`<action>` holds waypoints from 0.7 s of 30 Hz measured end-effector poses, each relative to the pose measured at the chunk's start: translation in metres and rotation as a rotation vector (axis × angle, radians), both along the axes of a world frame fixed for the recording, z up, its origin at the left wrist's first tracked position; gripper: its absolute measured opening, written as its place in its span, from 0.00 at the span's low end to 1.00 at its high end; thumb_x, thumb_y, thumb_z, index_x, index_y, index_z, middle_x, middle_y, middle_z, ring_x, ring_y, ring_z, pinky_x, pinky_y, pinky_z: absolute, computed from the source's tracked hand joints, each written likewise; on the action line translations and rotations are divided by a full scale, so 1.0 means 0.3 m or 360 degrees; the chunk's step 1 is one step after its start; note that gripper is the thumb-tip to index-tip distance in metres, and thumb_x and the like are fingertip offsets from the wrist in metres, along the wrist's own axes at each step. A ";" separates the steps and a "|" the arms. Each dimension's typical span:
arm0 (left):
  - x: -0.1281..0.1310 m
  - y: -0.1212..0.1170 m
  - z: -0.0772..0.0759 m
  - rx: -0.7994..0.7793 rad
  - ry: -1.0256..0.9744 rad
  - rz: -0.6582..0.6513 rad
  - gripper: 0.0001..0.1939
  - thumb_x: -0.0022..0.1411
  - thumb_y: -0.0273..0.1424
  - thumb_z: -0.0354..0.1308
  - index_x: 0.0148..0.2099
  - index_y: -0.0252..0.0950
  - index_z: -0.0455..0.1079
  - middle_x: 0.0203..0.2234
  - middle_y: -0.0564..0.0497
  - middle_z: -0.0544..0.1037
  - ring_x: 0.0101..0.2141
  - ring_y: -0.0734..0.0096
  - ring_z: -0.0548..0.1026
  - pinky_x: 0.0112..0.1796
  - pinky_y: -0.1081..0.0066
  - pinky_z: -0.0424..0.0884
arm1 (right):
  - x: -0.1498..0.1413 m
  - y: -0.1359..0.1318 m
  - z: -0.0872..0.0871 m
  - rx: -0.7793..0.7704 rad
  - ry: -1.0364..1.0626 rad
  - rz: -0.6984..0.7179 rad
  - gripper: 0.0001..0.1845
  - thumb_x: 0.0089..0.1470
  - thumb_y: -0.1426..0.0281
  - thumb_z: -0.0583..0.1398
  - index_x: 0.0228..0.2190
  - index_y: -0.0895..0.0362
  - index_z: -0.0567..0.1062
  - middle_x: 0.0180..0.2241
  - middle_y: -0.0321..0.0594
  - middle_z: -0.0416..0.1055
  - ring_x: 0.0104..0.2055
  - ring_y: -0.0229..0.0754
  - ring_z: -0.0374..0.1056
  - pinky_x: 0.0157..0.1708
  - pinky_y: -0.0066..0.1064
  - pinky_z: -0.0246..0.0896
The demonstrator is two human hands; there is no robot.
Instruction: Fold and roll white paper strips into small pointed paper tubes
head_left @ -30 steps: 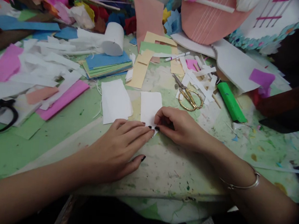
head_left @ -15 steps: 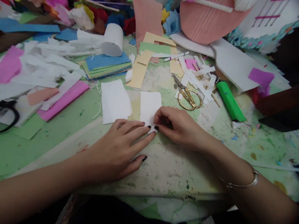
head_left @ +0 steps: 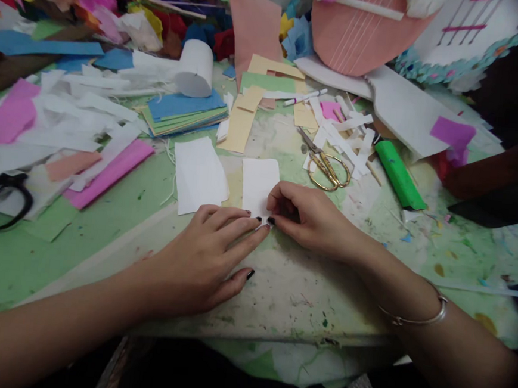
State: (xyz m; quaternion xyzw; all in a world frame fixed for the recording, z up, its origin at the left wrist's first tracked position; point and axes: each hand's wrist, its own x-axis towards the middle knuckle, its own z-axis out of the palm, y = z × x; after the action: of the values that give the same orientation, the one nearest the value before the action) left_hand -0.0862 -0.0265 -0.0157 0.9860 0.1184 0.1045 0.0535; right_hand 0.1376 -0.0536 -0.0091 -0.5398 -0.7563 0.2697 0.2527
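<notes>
A small white paper piece lies on the table in front of me. Its near edge is under the fingertips of my left hand, which rests palm down with the fingers stretched out. At the paper's near right corner, my right hand pinches with thumb and curled fingers; the pinched edge is mostly hidden. Just left of it lies a stack of white paper. Gold-handled scissors lie beyond my right hand, with a green tube-like wrapped item farther right.
White and pink paper scraps cover the left side, near black-handled scissors. A white roll and coloured paper sheets stand behind. White strips and a marker lie at the back. Paper guitar shapes lean behind.
Almost nothing differs. My left fingertips have shifted very slightly at the paper's near edge, while my right hand keeps its pinch at the corner.
</notes>
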 end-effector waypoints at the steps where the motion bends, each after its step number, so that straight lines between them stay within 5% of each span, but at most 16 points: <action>1: 0.000 0.000 0.000 0.0001 0.0003 0.0000 0.24 0.66 0.34 0.49 0.61 0.29 0.62 0.51 0.38 0.72 0.53 0.49 0.65 0.48 0.51 0.63 | 0.001 0.000 -0.001 0.0003 0.0000 -0.0022 0.06 0.49 0.78 0.57 0.32 0.57 0.68 0.28 0.35 0.67 0.29 0.35 0.59 0.31 0.28 0.52; 14: -0.002 -0.014 0.004 0.0158 0.0122 0.0002 0.23 0.69 0.33 0.46 0.62 0.29 0.61 0.58 0.41 0.69 0.55 0.49 0.65 0.49 0.53 0.59 | 0.025 0.012 0.001 -0.0058 -0.0114 -0.0206 0.06 0.47 0.77 0.63 0.30 0.57 0.71 0.24 0.33 0.65 0.30 0.37 0.59 0.31 0.30 0.50; 21: -0.005 -0.020 0.001 0.0170 0.0120 0.0021 0.24 0.69 0.33 0.44 0.64 0.29 0.60 0.58 0.42 0.69 0.56 0.51 0.65 0.50 0.53 0.58 | 0.036 0.018 -0.016 -0.0106 0.0125 -0.0219 0.08 0.46 0.77 0.62 0.31 0.58 0.70 0.23 0.29 0.61 0.26 0.34 0.57 0.28 0.29 0.48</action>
State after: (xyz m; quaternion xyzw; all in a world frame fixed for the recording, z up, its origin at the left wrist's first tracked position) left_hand -0.0876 -0.0326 -0.0155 0.9899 0.1210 0.0739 -0.0044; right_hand 0.1485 -0.0481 -0.0139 -0.5877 -0.6975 0.2978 0.2819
